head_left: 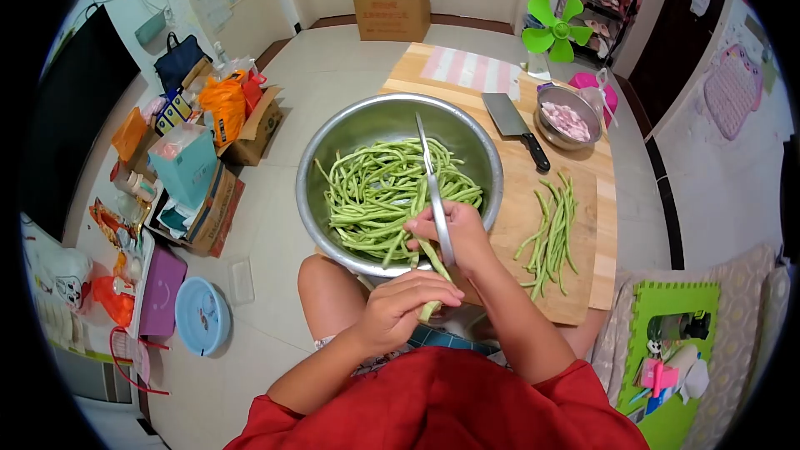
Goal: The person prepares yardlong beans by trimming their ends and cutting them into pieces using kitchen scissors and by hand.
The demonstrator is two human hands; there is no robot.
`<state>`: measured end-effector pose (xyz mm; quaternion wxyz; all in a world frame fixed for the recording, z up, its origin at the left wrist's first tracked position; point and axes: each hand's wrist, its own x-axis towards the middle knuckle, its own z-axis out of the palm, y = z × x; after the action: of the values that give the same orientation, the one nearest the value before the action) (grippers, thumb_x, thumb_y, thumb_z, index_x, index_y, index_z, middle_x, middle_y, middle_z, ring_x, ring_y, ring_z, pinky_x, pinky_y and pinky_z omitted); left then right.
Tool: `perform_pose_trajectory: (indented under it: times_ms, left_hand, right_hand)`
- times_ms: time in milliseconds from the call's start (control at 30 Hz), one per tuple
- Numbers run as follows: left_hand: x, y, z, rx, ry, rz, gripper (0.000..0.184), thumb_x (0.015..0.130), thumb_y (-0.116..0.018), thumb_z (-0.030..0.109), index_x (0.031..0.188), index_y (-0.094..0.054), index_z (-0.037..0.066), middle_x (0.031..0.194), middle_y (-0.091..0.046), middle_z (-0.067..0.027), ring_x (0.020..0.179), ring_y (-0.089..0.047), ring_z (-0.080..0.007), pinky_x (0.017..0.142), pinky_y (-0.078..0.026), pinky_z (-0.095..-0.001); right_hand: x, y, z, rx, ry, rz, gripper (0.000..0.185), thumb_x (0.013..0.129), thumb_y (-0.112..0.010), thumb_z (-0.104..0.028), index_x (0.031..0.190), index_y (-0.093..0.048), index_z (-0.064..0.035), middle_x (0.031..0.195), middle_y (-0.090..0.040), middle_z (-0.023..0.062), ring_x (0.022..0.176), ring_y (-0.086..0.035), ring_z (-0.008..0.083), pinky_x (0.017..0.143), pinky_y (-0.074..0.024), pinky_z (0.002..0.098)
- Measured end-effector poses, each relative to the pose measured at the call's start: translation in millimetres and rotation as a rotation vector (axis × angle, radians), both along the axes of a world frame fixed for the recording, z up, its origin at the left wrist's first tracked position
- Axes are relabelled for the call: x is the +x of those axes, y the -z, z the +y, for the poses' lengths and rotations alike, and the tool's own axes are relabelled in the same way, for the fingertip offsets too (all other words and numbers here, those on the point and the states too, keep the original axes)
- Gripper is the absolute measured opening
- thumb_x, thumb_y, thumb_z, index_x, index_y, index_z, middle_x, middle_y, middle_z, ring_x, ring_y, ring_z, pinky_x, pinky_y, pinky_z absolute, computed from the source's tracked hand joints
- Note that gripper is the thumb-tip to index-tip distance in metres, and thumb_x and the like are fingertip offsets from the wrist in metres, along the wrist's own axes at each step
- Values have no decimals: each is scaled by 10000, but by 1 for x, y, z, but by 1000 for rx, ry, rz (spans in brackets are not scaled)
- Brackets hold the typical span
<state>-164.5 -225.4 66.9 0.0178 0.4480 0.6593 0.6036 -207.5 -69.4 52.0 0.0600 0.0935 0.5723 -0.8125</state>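
Note:
A large steel basin (307,187) sits in front of me, holding a heap of long green beans (383,187). Over its near right rim, my right hand (454,237) has its fingers closed around a slim, all-metal knife (435,196), tip pointing away. The thumb and fingertips of this hand also touch the beans at the rim. Closer to my body, my left hand (408,304) is closed on a few green beans (432,260), whose ends stick out below its fingers. How many it holds is hidden.
To the right, a wooden table (604,233) bears a cutting board (517,200) with several beans (550,237), a cleaver (510,119) and a bowl of cut pale meat (567,121). A blue tub (202,317) and cardboard boxes (221,208) stand on the left floor.

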Motion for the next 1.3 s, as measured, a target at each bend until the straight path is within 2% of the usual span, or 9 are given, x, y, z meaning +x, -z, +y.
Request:
perform_pose_trajectory:
  times_ms: [300, 500, 667, 800, 900, 1033, 1067, 1267, 1300]
  left_hand:
    - [-28, -15, -22, 514, -332, -640, 207, 959, -442, 171, 994, -533, -11, 939, -588, -97, 859, -540, -164, 803, -423, -276]
    - [-86, 1, -20, 786, 232, -1134, 225, 959, -445, 207, 1040, -512, 9, 1081, -557, -161, 1054, -535, -236, 948, -434, -346]
    - [-113, -1, -7, 927, 162, -1252, 166, 962, -427, 174, 1044, -494, 47, 1152, -513, -170, 1119, -499, -286, 987, -418, -408]
    - [-123, 2, 0, 898, -98, -1012, 172, 967, -415, 187, 1015, -494, 42, 1167, -517, -137, 968, -553, -222, 838, -476, -334]
    - [-112, -8, 4, 709, -30, -712, 166, 969, -400, 177, 952, -490, 38, 1096, -539, -119, 551, -448, -93, 506, -366, -214]
    - [-96, -12, 3, 365, 182, -609, 208, 953, -449, 228, 909, -512, 35, 1041, -544, -87, 516, -425, -61, 450, -320, -171]
    - [-92, -11, 6, 300, 213, -589, 227, 944, -473, 251, 898, -519, 33, 1025, -544, -77, 518, -416, -52, 437, -297, -164]
    - [-74, -18, 8, 44, 391, -683, 269, 953, -459, 263, 876, -513, 10, 1021, -522, -109, 486, -379, -58, 459, -302, -173]
    - [-71, -24, 5, 16, 398, -722, 256, 958, -446, 245, 887, -513, 8, 1012, -519, -107, 579, -504, -102, 484, -395, -198]
  right_hand:
    - [-41, -54, -5, -42, -15, 230, 244, 707, -717, -15, 865, -532, -26, 803, -652, 133, 654, -650, 151, 389, -393, 187]
    - [-29, -52, -2, -2, -122, 396, 217, 721, -686, -11, 860, -520, -26, 829, -648, 130, 643, -633, 127, 405, -391, 180]
    - [-3, -21, 3, 46, -96, 250, 239, 693, -695, 18, 813, -494, -30, 855, -658, 180, 506, -523, 85, 388, -375, 183]
    - [5, 1, 13, 66, -163, 214, 219, 694, -659, 60, 793, -487, -32, 906, -658, 192, 550, -575, 108, 398, -392, 181]
    - [5, -7, 17, 94, -90, 288, 147, 734, -638, 59, 844, -567, -8, 930, -653, 126, 882, -622, 138, 787, -483, 248]
    - [-3, -19, 22, 122, 17, 213, 266, 791, -678, -32, 1043, -628, 36, 954, -655, 79, 839, -600, 96, 766, -474, 220]
    - [-7, -18, 18, 98, 63, 311, 323, 814, -675, -167, 1049, -598, 40, 947, -664, 81, 576, -537, 20, 420, -364, 141]
    - [-17, -42, 15, -206, 104, 274, 408, 822, -676, -190, 1120, -528, 46, 935, -640, 150, 715, -632, 135, 432, -408, 153]
    - [-17, -45, 14, -224, 147, 260, 327, 824, -673, -186, 1026, -563, 46, 866, -656, 137, 683, -641, 136, 405, -371, 155]
